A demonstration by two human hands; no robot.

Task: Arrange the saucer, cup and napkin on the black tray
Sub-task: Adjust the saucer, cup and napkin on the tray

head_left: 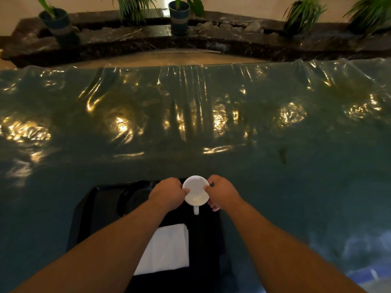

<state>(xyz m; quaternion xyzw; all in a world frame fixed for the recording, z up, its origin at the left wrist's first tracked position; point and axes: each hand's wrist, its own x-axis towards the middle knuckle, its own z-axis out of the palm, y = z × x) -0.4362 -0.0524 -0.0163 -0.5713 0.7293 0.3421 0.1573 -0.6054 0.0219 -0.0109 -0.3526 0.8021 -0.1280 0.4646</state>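
The white cup [195, 192] is gripped from both sides, the left hand [169, 194] and right hand [222, 193] closed on its rim, at the far right corner of the black tray [88, 218], handle toward the near edge. A dark saucer [135, 197] appears beside it toward the far left corner, though dimly, and the white napkin [167, 248] lies at the near edge. The cup-placing step seems in hand; next, it would likely be lowered squarely and released.

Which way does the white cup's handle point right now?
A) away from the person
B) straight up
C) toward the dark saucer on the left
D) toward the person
D: the cup, held between the left hand and right hand over the black tray, shows its handle sticking out toward the person.
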